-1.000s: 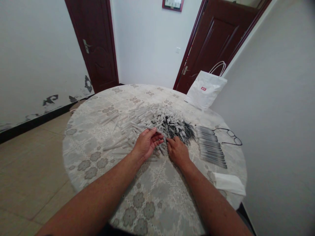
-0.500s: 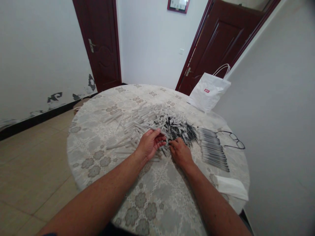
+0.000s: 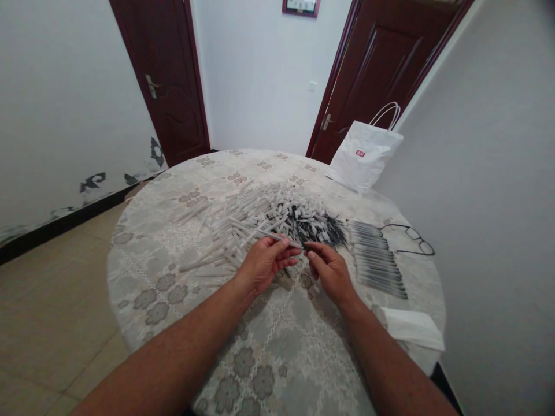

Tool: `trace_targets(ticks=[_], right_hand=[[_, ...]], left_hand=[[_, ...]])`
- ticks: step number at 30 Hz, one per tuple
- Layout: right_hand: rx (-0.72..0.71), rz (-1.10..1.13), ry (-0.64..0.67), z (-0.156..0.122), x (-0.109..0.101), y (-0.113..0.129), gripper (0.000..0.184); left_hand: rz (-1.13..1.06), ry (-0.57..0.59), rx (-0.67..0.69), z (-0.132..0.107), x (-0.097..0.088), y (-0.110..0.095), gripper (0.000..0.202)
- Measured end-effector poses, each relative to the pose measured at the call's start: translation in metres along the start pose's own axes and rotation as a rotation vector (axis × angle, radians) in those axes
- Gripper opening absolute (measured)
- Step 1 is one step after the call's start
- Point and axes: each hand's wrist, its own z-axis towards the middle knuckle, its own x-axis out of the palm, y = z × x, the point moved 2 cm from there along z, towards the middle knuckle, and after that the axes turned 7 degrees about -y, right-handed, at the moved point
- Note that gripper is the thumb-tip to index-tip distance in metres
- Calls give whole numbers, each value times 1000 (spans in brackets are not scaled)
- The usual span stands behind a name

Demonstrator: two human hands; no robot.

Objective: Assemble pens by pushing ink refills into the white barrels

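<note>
Over the near edge of the pile, my left hand (image 3: 265, 266) pinches a pale pen barrel (image 3: 272, 234) between thumb and fingers; it points toward my right hand. The fingertips of my right hand (image 3: 333, 273) are pinched at the barrel's right end, on a small dark piece too small to name. Beyond both hands spreads a heap of whitish pen barrels (image 3: 225, 231). Thin black pieces (image 3: 299, 222) and short white pieces (image 3: 310, 215) lie mixed at the heap's right side. A neat row of pens (image 3: 378, 263) with dark ends lies to the right.
The round table has a flowered tablecloth (image 3: 247, 358). Eyeglasses (image 3: 415, 238) lie right of the pen row, with a folded white sheet (image 3: 411, 328) nearer me. A white paper bag (image 3: 366, 155) stands at the back right. A wall (image 3: 494, 190) borders the table's right side.
My right hand has risen from the black pieces, its fingertips now at the end of the barrel. My left hand keeps the barrel. The view has shifted slightly.
</note>
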Motion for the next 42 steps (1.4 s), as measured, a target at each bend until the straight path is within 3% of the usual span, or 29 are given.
trace_targets(ticks=[7, 14, 27, 31, 38, 42], right_hand=[[97, 194, -8, -1, 2, 3, 28], [98, 192, -63, 0, 1, 8, 29], [82, 122, -23, -1, 6, 6, 28], [19, 46, -38, -2, 4, 4, 26], [-249, -253, -100, -7, 1, 14, 16], [-270, -303, -91, -7, 0, 17, 19]], left_hand=[[32, -15, 6, 0, 1, 4, 20], [31, -48, 13, 1, 0, 5, 21], [57, -26, 13, 0, 1, 6, 25], [97, -25, 35, 1, 1, 7, 26], [193, -38, 51, 2, -1, 8, 26], [203, -29, 51, 1, -1, 7, 27]])
